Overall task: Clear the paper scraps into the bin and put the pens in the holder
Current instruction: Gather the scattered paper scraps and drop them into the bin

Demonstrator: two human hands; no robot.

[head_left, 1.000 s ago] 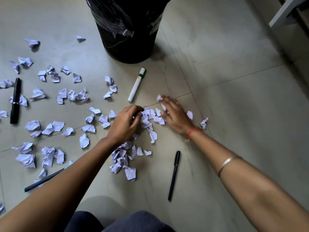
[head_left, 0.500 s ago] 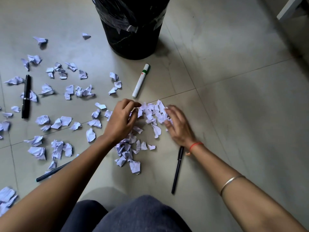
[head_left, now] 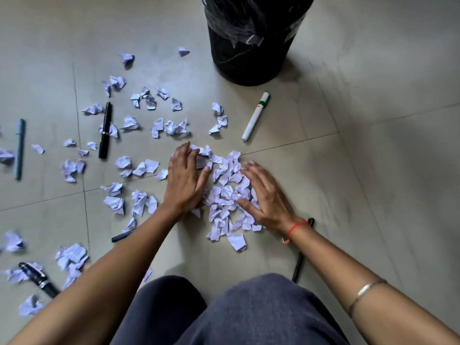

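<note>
Bin (head_left: 251, 56), black, bag-lined, straight ahead of both hands, well beyond the fingertips, slightly nearer the right side. Tiled floor (head_left: 373, 170) under everything. Heaped pile of paper scraps (head_left: 225, 192) right between the hands, touching both. Left hand (head_left: 185, 179) flat, fingers spread, palm down on the pile's left edge. Right hand (head_left: 265, 197) flat too, fingers splayed and blurred, pressing the pile's right edge. Neither closed on anything yet; looks like a two-handed scoop coming, then a carry forward to the bin. Loose scraps (head_left: 139, 168) scattered left of the left hand, out of the pile. White marker (head_left: 256, 115) ahead of the right hand, between pile and bin, long axis pointing roughly at the bin. Black pen (head_left: 105, 130) far left of the left hand, long axis running away from the body. Another black pen (head_left: 300, 263) under the right wrist, mostly hidden. Holder not visible.
</note>
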